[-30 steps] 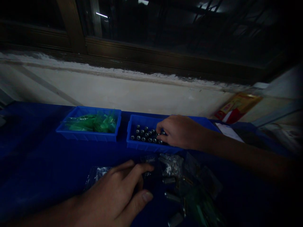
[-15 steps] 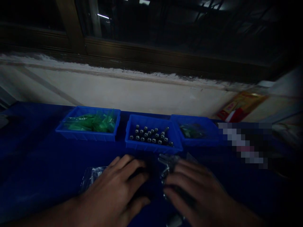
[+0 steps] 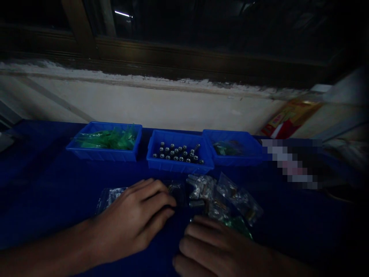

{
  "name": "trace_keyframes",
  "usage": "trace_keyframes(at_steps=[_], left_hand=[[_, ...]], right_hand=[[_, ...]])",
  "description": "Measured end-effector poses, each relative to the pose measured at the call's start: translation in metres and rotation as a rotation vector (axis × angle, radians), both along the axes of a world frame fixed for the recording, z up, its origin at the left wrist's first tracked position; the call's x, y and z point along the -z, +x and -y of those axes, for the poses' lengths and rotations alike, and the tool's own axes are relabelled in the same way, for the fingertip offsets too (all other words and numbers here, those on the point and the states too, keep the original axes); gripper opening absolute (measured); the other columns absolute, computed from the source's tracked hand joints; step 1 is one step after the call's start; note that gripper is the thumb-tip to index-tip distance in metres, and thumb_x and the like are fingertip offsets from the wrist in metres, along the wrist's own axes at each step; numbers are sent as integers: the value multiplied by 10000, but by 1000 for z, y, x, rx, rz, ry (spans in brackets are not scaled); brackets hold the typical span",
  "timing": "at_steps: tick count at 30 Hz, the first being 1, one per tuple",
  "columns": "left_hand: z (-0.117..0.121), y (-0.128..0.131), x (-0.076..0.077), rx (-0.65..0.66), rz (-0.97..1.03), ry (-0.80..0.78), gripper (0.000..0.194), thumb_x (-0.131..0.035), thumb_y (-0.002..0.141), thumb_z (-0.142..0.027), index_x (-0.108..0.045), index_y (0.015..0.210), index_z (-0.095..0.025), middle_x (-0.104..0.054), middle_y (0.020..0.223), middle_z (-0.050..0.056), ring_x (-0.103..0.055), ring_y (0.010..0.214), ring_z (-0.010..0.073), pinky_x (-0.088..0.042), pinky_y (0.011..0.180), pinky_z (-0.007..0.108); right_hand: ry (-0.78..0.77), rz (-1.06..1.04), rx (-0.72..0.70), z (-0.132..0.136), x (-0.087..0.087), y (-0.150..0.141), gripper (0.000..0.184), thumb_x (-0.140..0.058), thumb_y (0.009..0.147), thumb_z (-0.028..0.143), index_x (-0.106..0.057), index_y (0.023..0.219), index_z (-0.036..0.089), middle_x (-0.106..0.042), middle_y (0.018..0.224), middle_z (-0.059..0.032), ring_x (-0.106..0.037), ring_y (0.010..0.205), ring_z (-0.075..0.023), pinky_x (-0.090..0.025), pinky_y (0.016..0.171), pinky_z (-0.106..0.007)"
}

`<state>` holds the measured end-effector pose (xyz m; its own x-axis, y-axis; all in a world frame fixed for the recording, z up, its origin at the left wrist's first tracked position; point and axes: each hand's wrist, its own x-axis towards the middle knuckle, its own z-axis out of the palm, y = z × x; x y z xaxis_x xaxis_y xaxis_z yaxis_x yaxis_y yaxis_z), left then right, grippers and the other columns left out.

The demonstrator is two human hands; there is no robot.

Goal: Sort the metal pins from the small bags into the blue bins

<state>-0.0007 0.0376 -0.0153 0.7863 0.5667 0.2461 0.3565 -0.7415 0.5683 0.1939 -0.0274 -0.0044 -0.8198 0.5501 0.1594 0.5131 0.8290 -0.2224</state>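
My left hand (image 3: 141,215) is closed, with fingers bent and thumb near them. At its fingertips is a thin clear plastic bag (image 3: 177,192), which it seems to pinch. Under its wrist side lies a stack of clear bags (image 3: 111,198). My right hand (image 3: 210,246) is low at the front, its fingers curled down to the table; what they hold, if anything, is hidden. Just beyond it lie packed clear bags with metal parts (image 3: 201,186), a loose metal cylinder (image 3: 196,203) and a piece of green plastic (image 3: 239,225).
Three blue bins stand along the back: a left bin (image 3: 100,154) of green bags, a middle bin (image 3: 175,165) of upright metal cylinders, and a right bin (image 3: 239,159) with small bagged items. Behind them is a wall (image 3: 161,104). A red-and-gold packet (image 3: 284,119) leans at the right.
My right hand has drawn back toward me from the bagged metal parts, uncovering them. My left hand's fingers have come closer together, and a clear bag now shows at their tips.
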Motion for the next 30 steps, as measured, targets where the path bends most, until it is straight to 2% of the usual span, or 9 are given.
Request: trace_keyframes(at_steps=[2,5,9,12,18,20,22,27,30], left_hand=[[1,-1,-1,6,36,12,170,-413,870,-151,-531,990,-169,-557,892,51,-514,822,162,-440,744,311],[3,-2,-1,2,77,40,200,-403,865,-133,-495,1040,-165,-560,913,61,-518,833,166,-445,743,316],[7,-3,2,-11,69,122,263,-422,855,-137,-446,1113,-184,-555,973,66,-525,856,172,-451,740,323],[7,-2,5,-27,87,167,288,-476,837,-176,-433,1121,-189,-558,997,67,-533,870,179,-457,738,325],[-1,-1,5,-105,192,67,86,-489,847,-217,-512,910,-162,-585,829,31,-549,742,136,-453,654,256],[-4,-1,1,-127,190,14,87,-485,851,-231,-530,843,-157,-577,753,10,-539,678,120,-437,604,236],[-5,-2,-2,-156,175,-29,168,-447,870,-253,-541,772,-153,-552,673,-8,-522,617,108,-416,564,227],[-7,-5,-4,-202,140,-111,331,-325,915,-293,-549,722,-143,-555,651,-4,-519,594,107,-399,545,234],[-6,-5,-4,-125,61,-55,320,-313,918,-282,-551,758,-143,-560,679,7,-517,634,122,-410,584,253]], right_hand=[[15,-13,33,1,1,-1,141,-444,836,203,-563,763,188,-596,701,-18,-534,691,-156,-454,683,-297],[28,-188,139,-1,7,0,96,-432,852,190,-527,842,182,-597,741,-22,-551,710,-146,-458,678,-282],[-74,-486,529,-10,13,-2,48,-458,840,236,-428,849,199,-556,718,-5,-551,636,-125,-446,561,-254],[-230,-590,673,-18,11,-10,67,-441,843,252,-389,823,215,-521,688,14,-542,618,-116,-422,502,-229],[-336,-688,640,-31,1,-33,120,-435,840,299,-379,783,209,-459,629,42,-483,552,-90,-382,458,-208],[-358,-686,614,-37,-4,-33,122,-418,847,314,-391,804,202,-474,626,41,-484,529,-84,-377,446,-204],[-305,-652,590,-41,-11,-22,131,-432,841,315,-417,886,193,-528,667,25,-515,540,-89,-406,476,-215],[95,-496,713,-39,-22,31,155,-478,819,259,-479,966,209,-598,861,-27,-586,765,-148,-465,713,-302],[31,-230,624,-35,-22,54,404,-562,763,307,-444,1137,209,-587,987,-52,-565,901,-192,-449,801,-344]])
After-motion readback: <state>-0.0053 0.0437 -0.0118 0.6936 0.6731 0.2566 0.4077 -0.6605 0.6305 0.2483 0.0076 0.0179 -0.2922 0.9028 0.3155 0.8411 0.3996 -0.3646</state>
